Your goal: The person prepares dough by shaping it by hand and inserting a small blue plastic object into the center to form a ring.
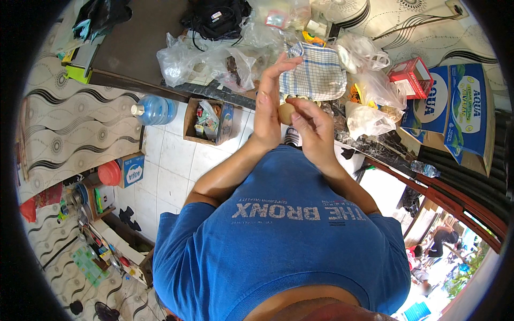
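A small tan egg-like ball point(286, 113) sits between both hands above the table's near edge; it looks light, smooth, perhaps fragile. The left hand point(269, 99) presses flat against it; the right hand point(313, 127) pinches its side. A checked cloth point(313, 75) lies behind.

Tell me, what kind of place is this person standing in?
Probably a small home shop or kitchen corner. A cluttered counter holds plastic bags, cardboard cartons are stacked at the right, and a water jug lies on the tiled floor.
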The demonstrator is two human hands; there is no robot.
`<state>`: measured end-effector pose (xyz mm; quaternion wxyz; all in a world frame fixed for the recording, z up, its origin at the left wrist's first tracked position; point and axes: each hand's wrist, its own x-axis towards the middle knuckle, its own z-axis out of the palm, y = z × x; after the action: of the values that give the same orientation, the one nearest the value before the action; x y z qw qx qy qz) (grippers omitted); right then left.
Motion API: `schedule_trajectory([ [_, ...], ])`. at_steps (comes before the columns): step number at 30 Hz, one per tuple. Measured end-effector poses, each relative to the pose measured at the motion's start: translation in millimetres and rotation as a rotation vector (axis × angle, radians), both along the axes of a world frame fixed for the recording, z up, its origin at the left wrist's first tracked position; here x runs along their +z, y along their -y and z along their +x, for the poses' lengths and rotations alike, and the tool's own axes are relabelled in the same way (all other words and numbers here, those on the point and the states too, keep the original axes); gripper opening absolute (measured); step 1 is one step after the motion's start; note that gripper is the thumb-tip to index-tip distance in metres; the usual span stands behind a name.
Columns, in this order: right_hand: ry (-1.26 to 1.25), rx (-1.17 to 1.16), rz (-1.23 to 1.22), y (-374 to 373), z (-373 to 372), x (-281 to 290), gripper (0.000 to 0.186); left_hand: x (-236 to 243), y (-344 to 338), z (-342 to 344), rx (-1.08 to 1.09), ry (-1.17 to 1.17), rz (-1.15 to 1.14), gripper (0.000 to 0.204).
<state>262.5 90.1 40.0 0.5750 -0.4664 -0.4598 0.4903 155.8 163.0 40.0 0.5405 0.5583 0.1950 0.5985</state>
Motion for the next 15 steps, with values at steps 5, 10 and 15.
schedule_trajectory([
  [5,-0.246,0.059,-0.145,-4,12,-12,0.029,4,-1,-10,-0.199,0.234,-0.258,0.063],
  [10,0.104,-0.046,0.053,-3,1,-6,0.023,-11,1,-6,-0.364,0.429,-0.562,0.069],
  [15,0.797,-0.152,0.381,-14,8,3,0.021,-9,11,-4,-0.473,0.664,-0.886,0.074],
])
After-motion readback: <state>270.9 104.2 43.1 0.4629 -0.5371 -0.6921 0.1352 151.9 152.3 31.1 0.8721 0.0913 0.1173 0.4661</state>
